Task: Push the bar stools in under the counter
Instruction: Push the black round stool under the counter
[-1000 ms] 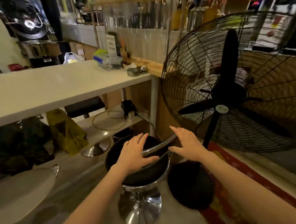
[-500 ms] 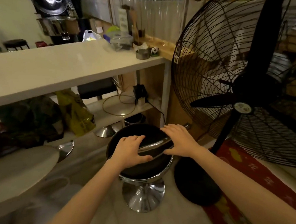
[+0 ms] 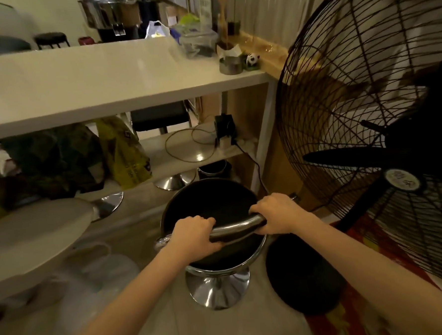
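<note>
Bar stools: 3 that I can see; 1 black stool (image 3: 212, 209) out in front of me, 1 dark-seated stool (image 3: 160, 116) under the bench, 1 small stool (image 3: 50, 39) far off.
Chrome stool bases: 3 (image 3: 218, 288), (image 3: 173, 182), (image 3: 109, 201).
Benches: 1 white bench (image 3: 93, 79).
Fans: 1 (image 3: 383, 131).
My hands: 2, left (image 3: 193, 236) and right (image 3: 275, 213), both on the stool's chrome bar.
Yellow bags: 1 (image 3: 126, 155).

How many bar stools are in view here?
3 at least. One black stool is gripped by both hands, left hand and right hand. One stool sits under the counter. Another stands far behind. A chrome base hints at a hidden fourth.
</note>
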